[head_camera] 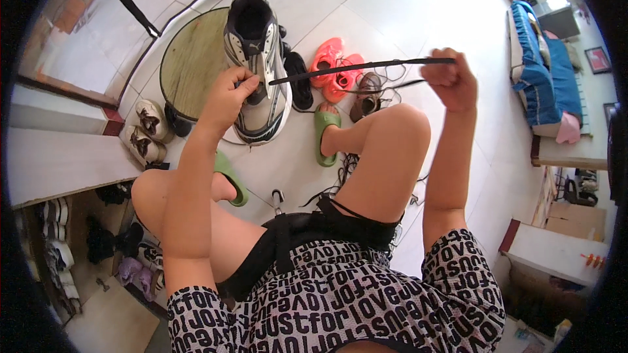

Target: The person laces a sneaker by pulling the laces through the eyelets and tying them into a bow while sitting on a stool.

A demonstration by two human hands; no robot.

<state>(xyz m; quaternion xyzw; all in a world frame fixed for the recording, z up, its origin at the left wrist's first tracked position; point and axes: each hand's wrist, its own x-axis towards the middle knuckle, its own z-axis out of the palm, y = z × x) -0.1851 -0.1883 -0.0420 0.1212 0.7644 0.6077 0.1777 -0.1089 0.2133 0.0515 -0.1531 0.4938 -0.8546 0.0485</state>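
A grey and white Puma sneaker (255, 117) lies on a round wooden stool (194, 66), its toe towards me. At the lower end of its eyelet rows is my left hand (235, 90), thumb and fingers pinched on the shoe's tongue area; exactly what they grip is partly hidden. My right hand (450, 78) is raised well to the right, fingers closed on a flat black shoelace (363, 66). The lace stretches almost straight from the sneaker's lower eyelets to that hand. A second dark strand hangs from the right hand back towards the brown shoe.
Coral-red shoes (336, 68), a brown laced shoe (367, 97) and a black shoe (298, 81) stand on the tiled floor beyond the stool. Beige shoes (147, 130) are at the left. Dark laces (347, 171) lie near my right knee. A shoe rack (81, 235) is at lower left.
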